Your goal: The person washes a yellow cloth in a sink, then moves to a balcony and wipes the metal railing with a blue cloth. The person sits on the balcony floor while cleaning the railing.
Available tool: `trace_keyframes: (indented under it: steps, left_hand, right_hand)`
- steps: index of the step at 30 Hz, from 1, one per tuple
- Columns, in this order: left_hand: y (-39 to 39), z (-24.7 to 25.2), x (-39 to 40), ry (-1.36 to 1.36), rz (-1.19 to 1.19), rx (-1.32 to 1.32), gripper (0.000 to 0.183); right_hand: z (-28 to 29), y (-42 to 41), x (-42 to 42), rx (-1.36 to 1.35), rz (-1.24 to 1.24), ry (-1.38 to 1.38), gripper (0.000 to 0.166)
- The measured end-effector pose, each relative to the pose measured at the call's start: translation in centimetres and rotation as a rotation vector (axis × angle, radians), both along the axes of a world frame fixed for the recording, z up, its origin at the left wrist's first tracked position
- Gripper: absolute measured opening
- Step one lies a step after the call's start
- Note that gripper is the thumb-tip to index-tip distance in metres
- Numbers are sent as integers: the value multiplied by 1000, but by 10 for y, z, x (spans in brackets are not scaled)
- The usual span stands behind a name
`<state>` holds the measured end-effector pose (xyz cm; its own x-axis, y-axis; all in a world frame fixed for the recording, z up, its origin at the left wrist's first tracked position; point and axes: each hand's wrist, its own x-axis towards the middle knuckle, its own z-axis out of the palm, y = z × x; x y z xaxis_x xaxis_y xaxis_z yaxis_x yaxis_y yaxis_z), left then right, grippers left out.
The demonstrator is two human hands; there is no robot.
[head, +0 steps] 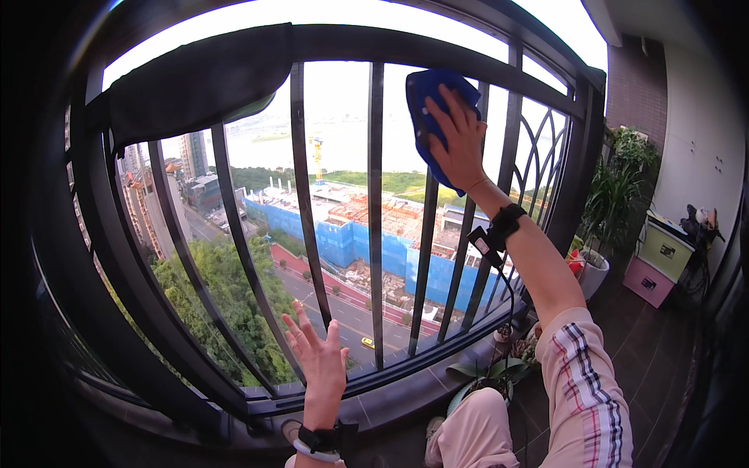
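Note:
My right hand (459, 140) presses a blue cloth (430, 120) flat against the upper right of a glass window pane (336, 140), just below the dark top rail (404, 44). Its fingers are spread over the cloth, which covers part of a vertical metal bar. Lower and to the left, my left hand (319, 354) is raised with nothing in it, its fingers apart, in front of the bars (304, 234). Whether it touches the glass cannot be told. Both wrists wear black straps, and a cable hangs from a small device (485, 245) at the right one.
A dark cloth (199, 82) drapes over the rail at upper left. Potted plants (488, 374) stand by my knee, below the sill (409, 386). At right are a white planter (594, 272) and stacked green and pink storage boxes (664, 245) on the tiled floor (638, 362).

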<state>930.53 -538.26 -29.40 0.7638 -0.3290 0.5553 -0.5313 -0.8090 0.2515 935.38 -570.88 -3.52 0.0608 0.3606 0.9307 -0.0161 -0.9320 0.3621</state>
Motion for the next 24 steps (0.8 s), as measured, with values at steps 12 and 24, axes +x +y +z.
trace_keyframes:
  steps: [12,24]
  left_hand:
    - [-8,-1,-1,4,20,-29,58]
    - [-24,-5,0,-38,-33,40,58]
  right_hand:
    - [-10,28,10,0,70,-20,55]
    - [-19,-175,-19,1575,-302,-147,65]
